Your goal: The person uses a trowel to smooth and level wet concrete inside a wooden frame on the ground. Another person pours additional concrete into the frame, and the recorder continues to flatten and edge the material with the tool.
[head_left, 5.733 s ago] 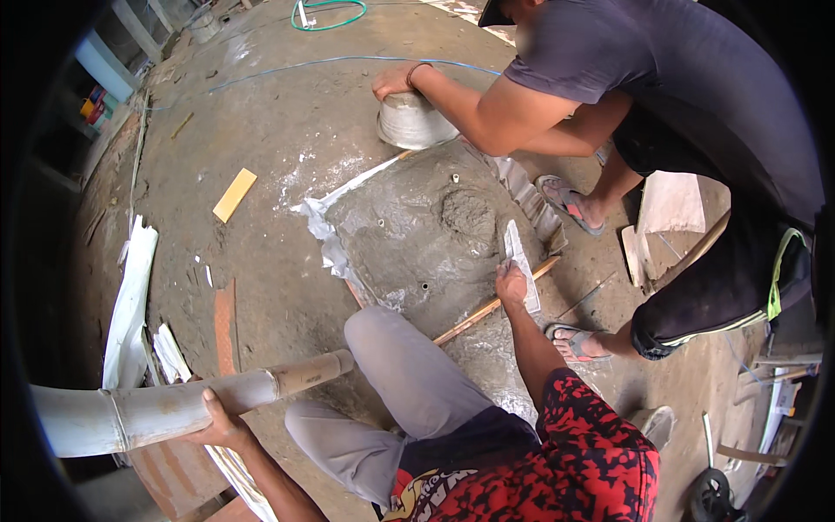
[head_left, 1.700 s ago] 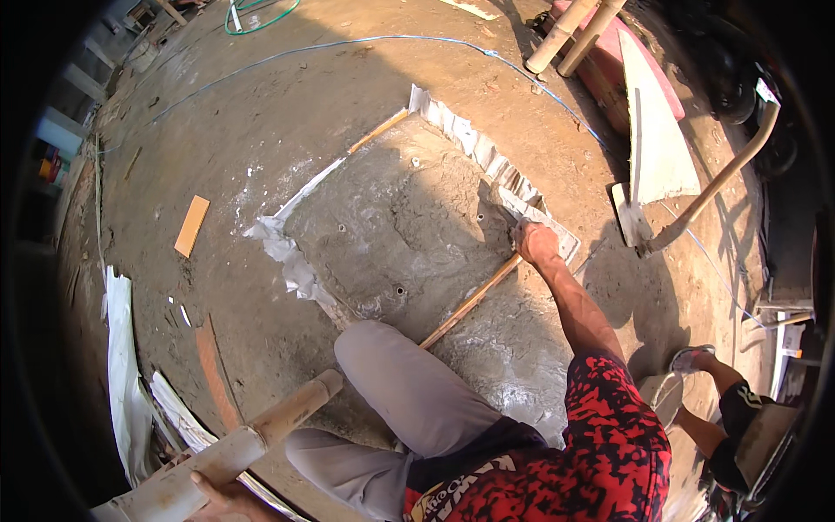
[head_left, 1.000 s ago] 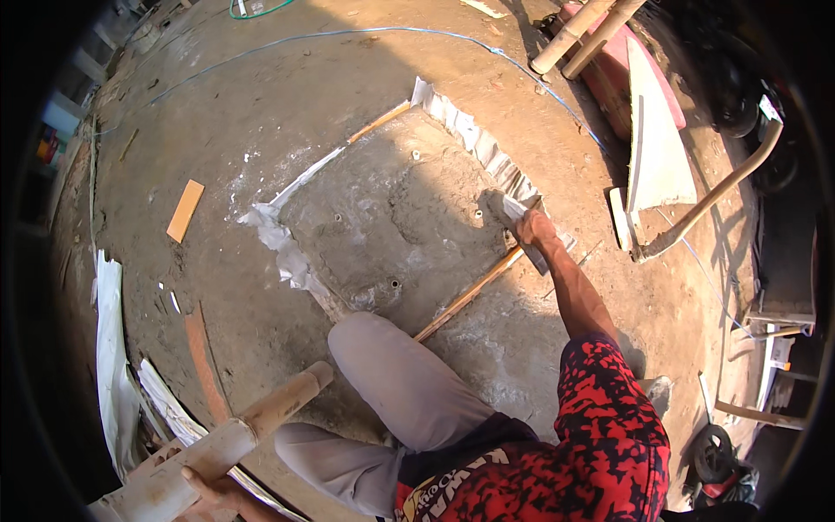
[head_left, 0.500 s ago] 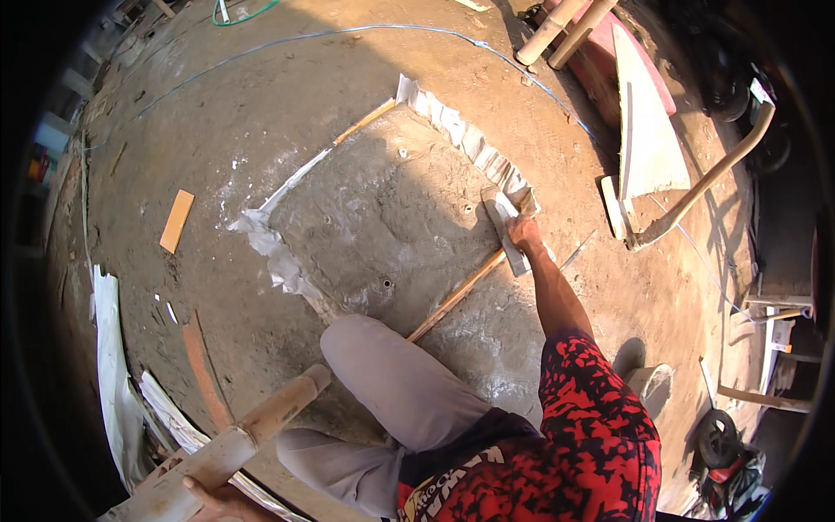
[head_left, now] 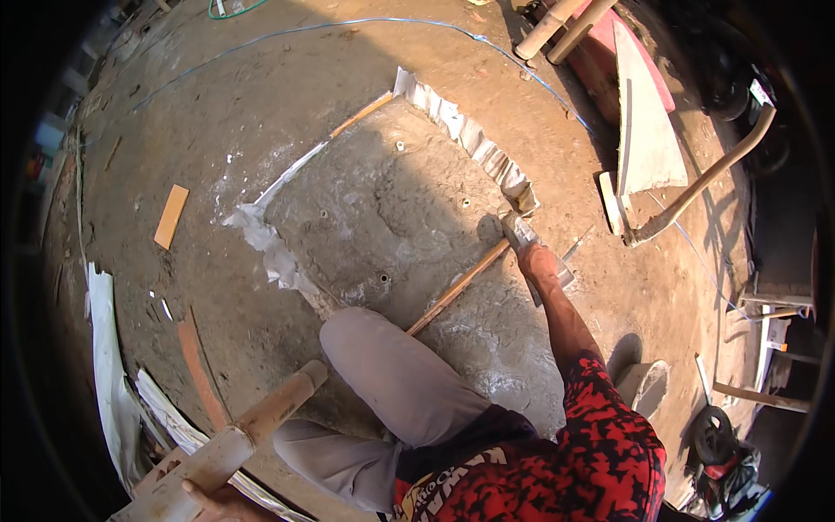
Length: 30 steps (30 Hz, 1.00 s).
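Low at the left, my left hand wraps round a thick bamboo pole. Its thumb lies on top and fingertips show on the far side. My right hand grips a flat hand float, which lies at the right corner of a wet cement slab. The float's tip is beside the end of a wooden strip running along the slab's near side. Crumpled pale sheeting lines the slab's far right edge, and more sheeting lies at its left. Several small round holes or tube ends dot the cement.
A long-handled hoe leans at the right, beside a pale triangular board. A bucket-like container stands near my right arm. An orange-tan block lies to the left. A blue hose crosses the far ground.
My right hand has drawn the float toward me and a little right, away from the crumpled sheeting. The float has turned slightly. My left hand stays on the bamboo pole.
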Tool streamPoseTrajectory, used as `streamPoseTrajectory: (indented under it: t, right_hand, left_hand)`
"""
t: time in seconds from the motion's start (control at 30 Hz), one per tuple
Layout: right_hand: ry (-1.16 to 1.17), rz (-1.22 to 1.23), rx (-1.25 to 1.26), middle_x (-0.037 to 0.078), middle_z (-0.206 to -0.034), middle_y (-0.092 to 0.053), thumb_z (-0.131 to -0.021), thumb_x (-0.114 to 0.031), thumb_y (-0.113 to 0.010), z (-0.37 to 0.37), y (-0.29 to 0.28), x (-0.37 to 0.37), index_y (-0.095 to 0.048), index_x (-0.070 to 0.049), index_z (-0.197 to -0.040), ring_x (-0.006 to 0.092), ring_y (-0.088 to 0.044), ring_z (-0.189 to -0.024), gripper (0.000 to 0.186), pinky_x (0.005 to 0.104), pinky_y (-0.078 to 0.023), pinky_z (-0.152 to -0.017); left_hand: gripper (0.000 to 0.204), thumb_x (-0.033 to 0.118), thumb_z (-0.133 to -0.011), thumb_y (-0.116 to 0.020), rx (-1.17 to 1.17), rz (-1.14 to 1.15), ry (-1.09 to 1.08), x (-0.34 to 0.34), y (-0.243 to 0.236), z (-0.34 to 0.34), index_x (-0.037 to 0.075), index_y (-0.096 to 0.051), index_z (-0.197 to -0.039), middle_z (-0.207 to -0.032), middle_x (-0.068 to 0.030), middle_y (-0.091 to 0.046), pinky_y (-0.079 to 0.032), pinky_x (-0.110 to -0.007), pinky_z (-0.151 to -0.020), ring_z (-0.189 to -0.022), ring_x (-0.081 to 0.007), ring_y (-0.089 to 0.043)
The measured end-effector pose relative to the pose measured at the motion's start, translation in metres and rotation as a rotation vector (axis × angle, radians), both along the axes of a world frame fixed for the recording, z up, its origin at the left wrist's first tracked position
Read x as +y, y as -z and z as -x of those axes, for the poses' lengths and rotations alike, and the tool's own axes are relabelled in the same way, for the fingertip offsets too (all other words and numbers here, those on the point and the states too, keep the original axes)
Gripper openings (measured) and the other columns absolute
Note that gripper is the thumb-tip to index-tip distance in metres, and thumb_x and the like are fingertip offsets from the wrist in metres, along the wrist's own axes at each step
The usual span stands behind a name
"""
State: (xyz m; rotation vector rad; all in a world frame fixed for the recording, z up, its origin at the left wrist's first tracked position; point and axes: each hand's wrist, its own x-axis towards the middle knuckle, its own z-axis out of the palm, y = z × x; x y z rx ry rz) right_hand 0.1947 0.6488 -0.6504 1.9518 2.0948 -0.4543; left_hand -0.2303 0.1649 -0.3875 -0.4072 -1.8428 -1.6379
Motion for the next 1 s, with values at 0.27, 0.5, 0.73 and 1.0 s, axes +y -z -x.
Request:
streamPoseTrajectory:
  t: [0.27,0.5,0.73,1.0]
  right_hand:
    - [-0.045,-0.021,0.08,0.027,-0.095,-0.066,-0.088,-0.033,-0.053,0.035,-0.02,0.008,-0.068,0.001,-0.091,0.0412,-0.065,-0.093,0.037,0.0469,-0.052,-0.083]
    - [-0.059,-0.036,0.394,0.033,-0.092,-0.063,-0.09,-0.035,-0.053,0.05,-0.018,-0.024,-0.063,0.005,-0.096,0.046,-0.062,-0.092,0.042,0.0497,-0.049,-0.081]
    - [0.097,-0.062,0.594,0.031,-0.088,-0.062,-0.093,-0.041,-0.05,0.12,0.043,-0.022,-0.061,0.006,-0.094,0.0478,-0.06,-0.09,0.048,0.0508,-0.046,-0.08]
    - [-0.007,0.008,0.607,0.031,-0.085,-0.062,-0.093,-0.042,-0.049,0.087,0.018,-0.055,-0.061,0.006,-0.087,0.0486,-0.06,-0.085,0.049,0.0511,-0.047,-0.076]
  left_hand:
    - [0.079,0.008,-0.079,-0.072,-0.102,-0.081,-0.014,0.017,-0.004,-0.012,-0.005,-0.018,-0.135,-0.118,-0.0337,-0.05,-0.051,-0.053,-0.089,-0.101,-0.0416,-0.058]
    - [0.078,0.013,-0.08,-0.07,-0.098,-0.036,0.063,0.002,-0.005,-0.005,-0.005,-0.018,-0.135,-0.12,-0.0359,-0.049,-0.05,-0.052,-0.091,-0.104,-0.0414,-0.058]
    - [0.078,0.009,-0.08,-0.07,-0.097,-0.018,0.048,0.006,0.0,-0.008,-0.005,-0.017,-0.136,-0.12,-0.0352,-0.049,-0.051,-0.052,-0.089,-0.104,-0.0406,-0.058]
    - [0.081,0.007,-0.08,-0.07,-0.016,-0.029,0.122,0.006,-0.005,-0.005,-0.005,-0.014,-0.137,-0.117,-0.037,-0.049,-0.051,-0.051,-0.088,-0.099,-0.0414,-0.06]
